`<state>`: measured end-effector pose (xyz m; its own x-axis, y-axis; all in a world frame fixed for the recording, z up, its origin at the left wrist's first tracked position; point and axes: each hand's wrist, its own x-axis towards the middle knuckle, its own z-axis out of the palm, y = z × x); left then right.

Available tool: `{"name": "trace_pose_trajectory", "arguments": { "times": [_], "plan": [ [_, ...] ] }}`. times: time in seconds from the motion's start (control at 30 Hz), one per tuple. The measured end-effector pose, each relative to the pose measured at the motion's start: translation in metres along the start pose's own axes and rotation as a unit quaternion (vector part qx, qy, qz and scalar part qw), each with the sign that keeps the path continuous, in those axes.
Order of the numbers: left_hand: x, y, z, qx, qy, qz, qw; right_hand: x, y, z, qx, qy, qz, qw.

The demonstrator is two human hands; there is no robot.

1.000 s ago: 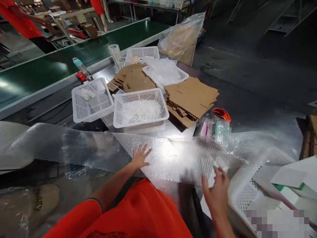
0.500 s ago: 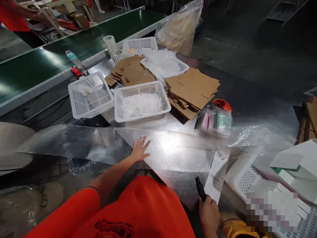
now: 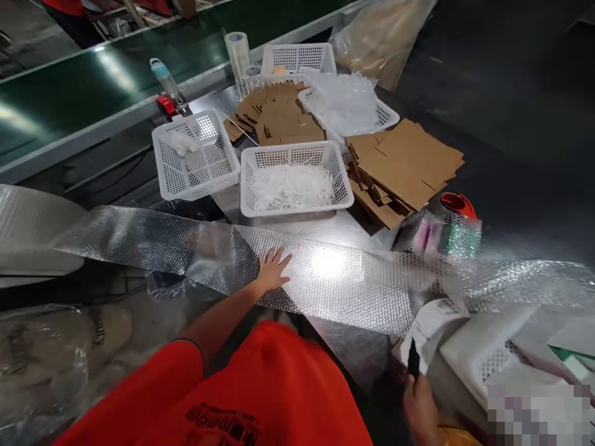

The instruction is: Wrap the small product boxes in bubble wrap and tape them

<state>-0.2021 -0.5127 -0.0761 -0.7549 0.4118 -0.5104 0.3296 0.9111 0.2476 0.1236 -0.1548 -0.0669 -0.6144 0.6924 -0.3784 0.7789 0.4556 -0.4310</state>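
Observation:
My left hand [image 3: 273, 271] lies flat with fingers spread on a long strip of clear bubble wrap [image 3: 344, 282] stretched across the metal table. At the lower right, my right hand [image 3: 421, 406] is closed around what looks like a black utility knife [image 3: 413, 359]; its blade does not show. The knife's upper end meets a curled white printed label strip [image 3: 434, 325] near the wrap's edge. Beyond the wrap sit wrapped pink and green items [image 3: 441, 235] with a red-orange roll [image 3: 458, 204] behind them.
A large bubble wrap roll [image 3: 35, 238] stands at left. White baskets [image 3: 297, 214] hold shredded filler and plastic bags. Flat brown cardboard pieces [image 3: 411, 161] are stacked at right. A green conveyor belt [image 3: 125, 80] runs behind. A white crate [image 3: 474, 353] is at lower right, and clear tape rolls [image 3: 238, 59] stand farther back.
The view has shifted, so the table items sit farther right. My right hand has brought the knife up to the white strip, which now curls upward. My left hand stays flat on the wrap.

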Motion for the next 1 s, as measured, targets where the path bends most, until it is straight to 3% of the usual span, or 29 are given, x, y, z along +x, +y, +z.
{"name": "trace_pose_trajectory", "arguments": {
  "times": [0.1,0.2,0.3,0.5,0.67,0.8,0.9,1.0],
  "plan": [
    [0.0,-0.002,0.001,0.001,-0.009,0.004,1.0,-0.019,0.019,-0.008,0.058,-0.037,0.069,0.995],
    [0.0,-0.003,0.003,0.005,-0.001,0.004,1.0,-0.052,0.037,-0.02,0.04,0.03,0.121,0.991],
    [0.0,-0.004,0.001,0.01,0.004,0.011,1.0,-0.059,0.026,-0.024,0.023,0.077,0.144,0.986],
    [0.003,-0.009,-0.012,0.018,0.029,0.036,0.999,-0.006,-0.055,0.006,0.049,0.001,0.012,0.999],
    [0.009,-0.02,-0.012,0.029,0.016,0.028,0.999,0.029,-0.091,0.021,-0.036,-0.054,-0.142,0.988],
    [0.012,-0.028,-0.011,0.021,0.007,0.04,0.999,0.046,-0.139,0.029,-0.221,-0.082,-0.225,0.946],
    [0.017,-0.04,-0.019,0.011,0.018,0.061,0.998,0.045,-0.204,0.047,-0.332,-0.089,-0.279,0.897],
    [0.023,-0.055,-0.03,0.011,0.014,0.102,0.995,0.035,-0.272,0.075,-0.374,-0.095,-0.318,0.866]
  ]
}}
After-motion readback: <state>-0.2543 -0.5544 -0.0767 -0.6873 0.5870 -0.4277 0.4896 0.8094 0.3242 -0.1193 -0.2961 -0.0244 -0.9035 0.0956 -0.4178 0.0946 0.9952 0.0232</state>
